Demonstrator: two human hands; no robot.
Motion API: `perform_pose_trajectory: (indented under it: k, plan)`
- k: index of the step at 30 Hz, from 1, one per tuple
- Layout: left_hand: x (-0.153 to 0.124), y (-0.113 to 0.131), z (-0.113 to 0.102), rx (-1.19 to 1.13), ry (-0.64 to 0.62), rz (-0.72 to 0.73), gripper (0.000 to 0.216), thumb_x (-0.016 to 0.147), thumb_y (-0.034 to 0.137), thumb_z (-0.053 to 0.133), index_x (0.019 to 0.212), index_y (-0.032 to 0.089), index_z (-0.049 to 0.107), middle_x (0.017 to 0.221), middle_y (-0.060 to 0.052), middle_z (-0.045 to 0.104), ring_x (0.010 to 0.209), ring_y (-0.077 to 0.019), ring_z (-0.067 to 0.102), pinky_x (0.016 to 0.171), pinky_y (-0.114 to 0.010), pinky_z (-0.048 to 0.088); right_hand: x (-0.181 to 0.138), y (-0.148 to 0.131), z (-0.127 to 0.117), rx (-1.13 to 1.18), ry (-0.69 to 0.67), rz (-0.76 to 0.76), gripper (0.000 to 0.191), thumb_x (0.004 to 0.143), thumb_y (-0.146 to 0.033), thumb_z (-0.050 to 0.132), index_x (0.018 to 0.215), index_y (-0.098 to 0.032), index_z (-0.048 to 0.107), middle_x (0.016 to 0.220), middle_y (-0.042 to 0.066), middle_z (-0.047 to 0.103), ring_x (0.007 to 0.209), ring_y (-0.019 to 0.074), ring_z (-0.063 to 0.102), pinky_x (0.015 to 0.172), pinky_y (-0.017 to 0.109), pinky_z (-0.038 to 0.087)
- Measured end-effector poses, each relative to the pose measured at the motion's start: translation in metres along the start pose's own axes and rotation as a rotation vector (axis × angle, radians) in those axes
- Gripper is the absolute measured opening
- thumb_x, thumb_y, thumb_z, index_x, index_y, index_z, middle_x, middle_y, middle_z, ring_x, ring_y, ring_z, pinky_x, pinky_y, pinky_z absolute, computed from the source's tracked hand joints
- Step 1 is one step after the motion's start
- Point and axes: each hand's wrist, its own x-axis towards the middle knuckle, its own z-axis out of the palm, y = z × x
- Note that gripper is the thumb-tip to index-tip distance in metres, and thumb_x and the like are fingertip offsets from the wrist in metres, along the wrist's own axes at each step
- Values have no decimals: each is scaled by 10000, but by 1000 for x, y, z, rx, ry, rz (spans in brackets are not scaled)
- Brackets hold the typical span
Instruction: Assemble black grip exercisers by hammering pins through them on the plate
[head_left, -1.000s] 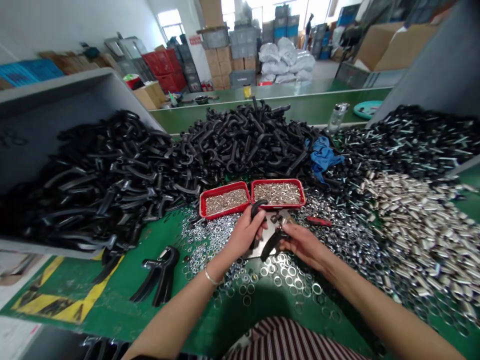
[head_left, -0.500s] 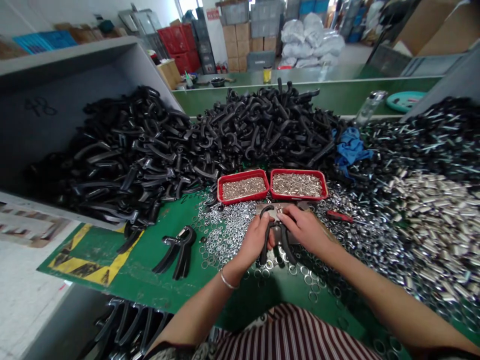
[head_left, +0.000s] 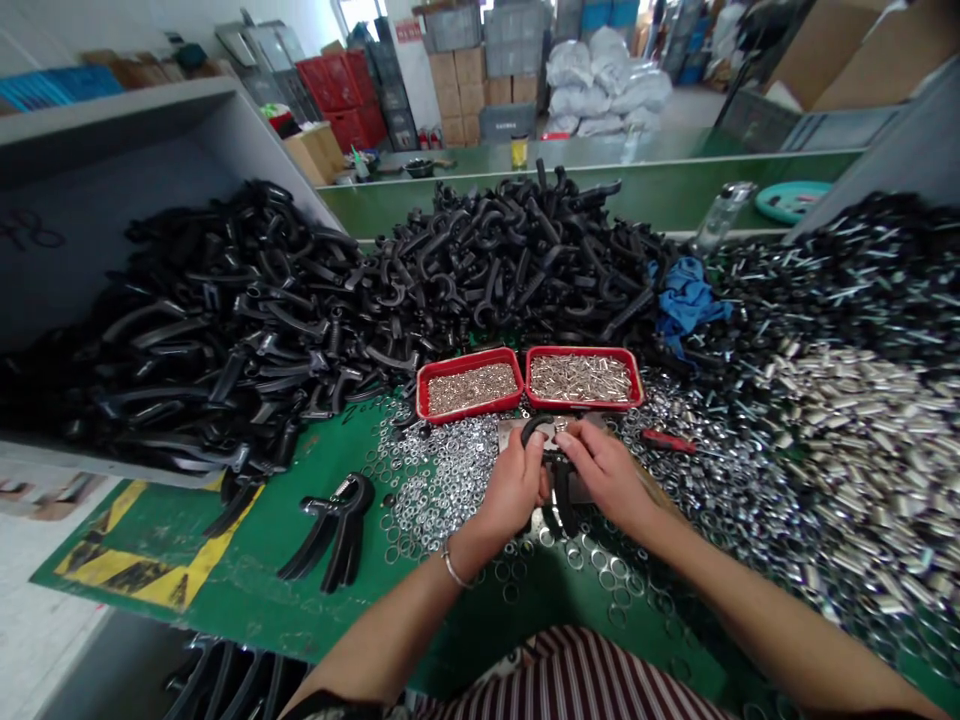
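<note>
My left hand (head_left: 517, 485) and my right hand (head_left: 609, 473) are closed together on a black plastic hand-grip piece (head_left: 556, 492) held over a small metal plate (head_left: 517, 434) on the green table. Its curved top shows above my fingers and its two legs hang below between my hands. Two red trays (head_left: 469, 364) (head_left: 585, 352) of small metal parts sit just beyond my hands. Loose silver rings (head_left: 442, 475) lie all around them.
A big heap of black handles (head_left: 315, 300) fills the left and back. A finished black gripper (head_left: 337, 525) lies at the left. Silver tubes (head_left: 847, 440) and black-and-silver parts (head_left: 862, 280) pile up at the right. A blue cloth (head_left: 686, 300) and a red-handled tool (head_left: 667, 441) lie near the trays.
My hands have come together from apart, joining two black pieces into one over the metal plate. The camera view shifted and tilted lower.
</note>
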Motion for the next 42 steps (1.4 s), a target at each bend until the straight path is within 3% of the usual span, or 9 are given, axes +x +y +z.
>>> perform_pose_trajectory:
  k: [6,15,19,22,26,28,32,36,42]
  plan:
    - [-4,0,-14,355,-59,16,479,1024,510,305,1304,163,479,943,-115,718,825,-262,709,762,-371,530,4,-13,-17,59,-185,3,294,1027,-416,402,851,-212,521,806,10,614,750,170,576,722,291,427]
    - [-22,3,-40,813,-525,175,725,919,733,384,1192,78,530,856,-183,713,780,-329,716,655,-368,517,-21,-14,-11,133,-498,19,320,1031,-442,389,1000,-191,586,1018,74,660,942,198,606,879,344,463]
    - [-10,4,-45,779,-590,168,749,903,742,417,1241,80,508,903,-191,717,798,-327,713,656,-369,517,-19,-8,-2,69,-564,104,384,1044,-474,333,1030,-184,584,873,54,667,726,171,616,716,313,488]
    - [16,-3,-42,763,-595,148,686,925,695,433,1273,109,511,990,-181,718,844,-316,712,680,-371,527,8,6,-2,-158,-517,142,360,1015,-479,426,1018,-170,611,803,62,672,640,172,601,624,294,465]
    - [50,-4,-38,966,-549,261,543,959,613,450,1108,129,647,1026,-192,714,908,-322,705,761,-399,534,60,32,-27,-520,-220,-84,220,961,-356,575,986,-193,721,983,105,691,944,236,619,834,338,468]
    - [65,5,-37,1037,-471,323,477,976,547,469,1041,126,684,951,-190,719,881,-316,705,774,-406,530,81,46,-41,-615,-154,-121,223,967,-310,567,956,-187,752,985,108,682,987,243,602,883,350,457]
    - [107,29,-24,1047,-305,424,315,1006,335,464,1033,132,704,927,-178,723,870,-299,709,782,-394,529,108,61,-46,-766,-164,-167,259,973,-328,561,972,-157,756,993,131,669,1006,264,582,874,356,464]
    - [149,38,4,1058,-320,409,241,966,157,497,1058,85,708,1040,-205,710,946,-298,711,820,-374,543,125,57,-28,-842,-192,-174,214,954,-294,578,979,-143,728,1047,167,651,1074,294,559,850,348,466]
    - [157,20,21,1065,-280,347,222,951,121,511,1049,39,693,988,-224,703,991,-300,704,883,-385,541,131,65,-24,-778,-211,-128,226,959,-273,557,1023,-137,725,1046,157,672,1030,275,585,839,334,459]
